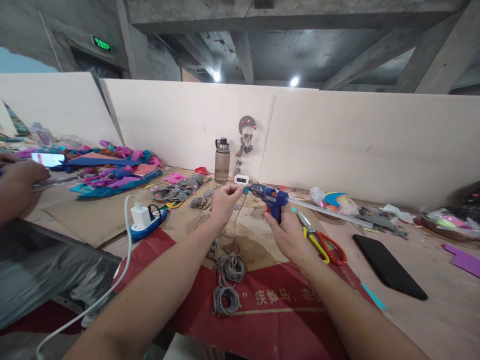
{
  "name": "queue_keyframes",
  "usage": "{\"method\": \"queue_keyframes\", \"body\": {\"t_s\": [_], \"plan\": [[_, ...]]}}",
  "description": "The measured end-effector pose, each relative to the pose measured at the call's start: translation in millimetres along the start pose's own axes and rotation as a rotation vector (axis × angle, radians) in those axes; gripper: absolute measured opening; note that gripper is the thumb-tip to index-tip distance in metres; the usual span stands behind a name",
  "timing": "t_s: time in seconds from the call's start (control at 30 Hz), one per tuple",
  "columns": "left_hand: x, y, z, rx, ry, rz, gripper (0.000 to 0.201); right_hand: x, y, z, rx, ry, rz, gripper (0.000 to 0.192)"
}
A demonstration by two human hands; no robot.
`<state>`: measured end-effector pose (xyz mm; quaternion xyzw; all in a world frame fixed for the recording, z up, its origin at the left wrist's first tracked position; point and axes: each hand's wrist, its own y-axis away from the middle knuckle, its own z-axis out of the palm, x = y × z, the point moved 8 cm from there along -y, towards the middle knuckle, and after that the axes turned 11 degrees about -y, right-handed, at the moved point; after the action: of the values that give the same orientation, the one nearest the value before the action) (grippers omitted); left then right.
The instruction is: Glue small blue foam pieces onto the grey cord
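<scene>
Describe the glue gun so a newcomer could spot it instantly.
From the long white partition at the back, drop to the brown-and-red cardboard on the table. Above it, the person's right hand grips the glue gun. Its blue body, with a long translucent stick jutting from the rear, sets it apart from the red-and-yellow-handled scissors nearby.

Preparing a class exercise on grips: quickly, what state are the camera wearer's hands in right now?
Left hand: closed, pinching what looks like a small blue piece.
Right hand: closed, gripping the blue glue gun.
</scene>
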<state>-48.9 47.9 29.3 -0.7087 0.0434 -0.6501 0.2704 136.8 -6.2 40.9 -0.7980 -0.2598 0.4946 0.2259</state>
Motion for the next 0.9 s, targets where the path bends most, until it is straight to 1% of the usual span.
{"method": "queue_keyframes", "body": {"t_s": [0.13,0.37,0.57,0.67,0.9], "plan": [[1.1,0.0,-0.4,0.011,0.006,0.008,0.020,-1.7,0.9,1.9,-0.014,0.003,-0.002,0.026],[2.2,0.8,-1.8,0.022,-0.017,0.008,0.020,-0.1,-0.4,-2.4,0.023,-0.003,-0.014,0.033],[1.6,0.3,-1.3,0.023,-0.001,0.011,0.019,0.2,1.2,0.8,0.006,-0.010,0.015,0.025],[2.3,-0.1,-0.4,0.013,-0.012,0.026,0.019,-2.0,2.2,1.9,-0.003,-0.011,0.003,0.024],[3.4,0.7,-2.2,0.027,0.007,0.015,0.021,-0.1,1.5,-0.6,0.019,-0.002,0.030,0.031]]}}
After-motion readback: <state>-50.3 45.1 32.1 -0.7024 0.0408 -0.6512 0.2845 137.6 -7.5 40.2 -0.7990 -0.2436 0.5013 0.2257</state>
